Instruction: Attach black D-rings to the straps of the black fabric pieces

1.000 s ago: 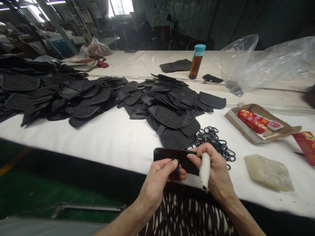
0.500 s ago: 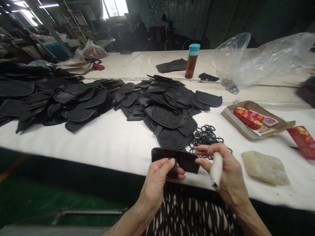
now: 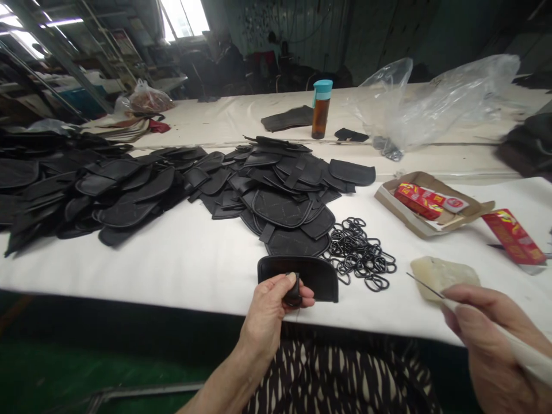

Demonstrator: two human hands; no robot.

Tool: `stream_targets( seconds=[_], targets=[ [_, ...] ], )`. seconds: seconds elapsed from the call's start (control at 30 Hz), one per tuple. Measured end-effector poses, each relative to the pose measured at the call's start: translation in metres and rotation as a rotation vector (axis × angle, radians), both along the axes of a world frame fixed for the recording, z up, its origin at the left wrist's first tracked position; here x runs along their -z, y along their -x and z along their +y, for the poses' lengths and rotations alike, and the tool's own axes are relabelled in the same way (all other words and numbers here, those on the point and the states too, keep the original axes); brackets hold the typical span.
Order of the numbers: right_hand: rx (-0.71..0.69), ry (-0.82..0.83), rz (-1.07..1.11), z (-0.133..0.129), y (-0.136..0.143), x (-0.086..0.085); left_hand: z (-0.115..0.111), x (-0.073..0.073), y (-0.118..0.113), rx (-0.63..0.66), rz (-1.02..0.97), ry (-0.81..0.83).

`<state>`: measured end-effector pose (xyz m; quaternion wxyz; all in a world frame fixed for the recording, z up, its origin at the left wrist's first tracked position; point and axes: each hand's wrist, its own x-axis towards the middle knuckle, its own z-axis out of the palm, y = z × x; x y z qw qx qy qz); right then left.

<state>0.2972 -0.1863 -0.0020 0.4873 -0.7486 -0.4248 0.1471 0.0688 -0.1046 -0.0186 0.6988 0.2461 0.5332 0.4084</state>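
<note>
My left hand (image 3: 269,305) pinches the folded strap of a black leather flap (image 3: 321,282) between thumb and fingers. The flap stands tilted at the table's front edge, its rounded side up. In my right hand (image 3: 491,322) is an awl (image 3: 524,353) with a pale wrapped handle, its thin metal shaft pointing left. A pale, waxy-looking block (image 3: 452,270) lies just behind that shaft; whether they touch I cannot tell. Beyond the flap and to its right is a heap of black metal D-rings (image 3: 360,253). Similar black flaps (image 3: 282,207) are piled behind it.
More black pieces (image 3: 125,190) spread to the left. An open cardboard box (image 3: 383,198) with red packets stands at the right, near another red packet (image 3: 515,236). Farther back are a bottle with a blue lid (image 3: 320,112) and a clear plastic bag (image 3: 448,103).
My right hand has moved right, away from the flap, and the awl's shaft now shows over the waxy block. My left hand still grips the strap. The camera view has shifted slightly.
</note>
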Motion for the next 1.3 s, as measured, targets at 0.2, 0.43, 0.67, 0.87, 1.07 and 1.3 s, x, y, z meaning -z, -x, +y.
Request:
stream_targets(
  seconds=[0.2,0.43,0.67,0.87,1.07,1.3],
  targets=[
    [0.146,0.041,-0.062,-0.003,-0.008,-0.016,0.003,-0.002,-0.002,-0.033,0.014,0.067],
    [0.241,0.055,-0.069,-0.003,-0.032,-0.017,0.014,0.011,-0.006,-0.081,-0.035,0.226],
    [0.254,0.054,-0.108,0.007,-0.038,-0.003,0.024,-0.004,-0.028,-0.187,-0.078,0.266],
    [0.236,0.072,-0.154,0.014,-0.041,0.001,0.025,0.001,-0.032,-0.172,-0.018,0.200],
    [0.201,0.087,-0.189,0.016,-0.043,0.003,0.020,0.011,-0.019,-0.044,0.003,0.145],
    [0.211,0.137,-0.127,0.020,-0.045,0.013,0.023,-0.009,-0.025,-0.055,0.017,0.261]
  ],
)
